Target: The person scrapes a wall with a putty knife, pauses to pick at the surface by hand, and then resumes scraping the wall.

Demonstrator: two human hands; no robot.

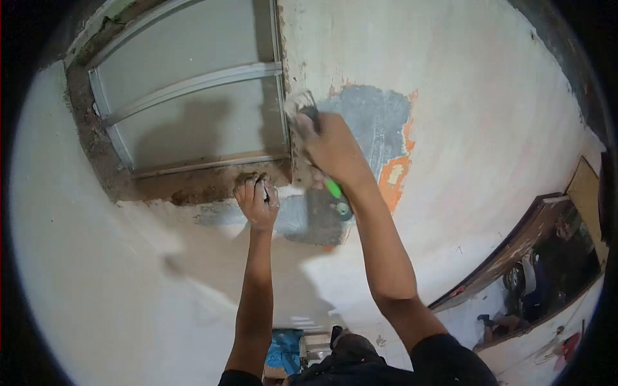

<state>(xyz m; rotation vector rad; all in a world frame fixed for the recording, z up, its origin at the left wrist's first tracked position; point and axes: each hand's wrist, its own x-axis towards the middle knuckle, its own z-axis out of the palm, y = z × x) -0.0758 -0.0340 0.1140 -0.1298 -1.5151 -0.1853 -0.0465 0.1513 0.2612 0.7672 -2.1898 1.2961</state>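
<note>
My right hand (331,145) is wrapped round the green-and-dark handle of a putty knife (333,188). Its blade end is blurred and lies against the wall edge beside the window frame. My left hand (257,201) is at the lower edge of the window recess (212,182), fingers curled; a bit of greyish material shows at them, too small to name. Between and around the hands, a grey patch (373,119) marks the pale wall (463,128), with orange bare spots (394,177) along its right side.
A window (187,83) with pale panes and a light metal frame sits in a rough recess at upper left. At lower right is an opening with a dark wooden frame (502,248), a motorbike (531,276) visible beyond. Below, a blue plastic bag (284,350) lies near my body.
</note>
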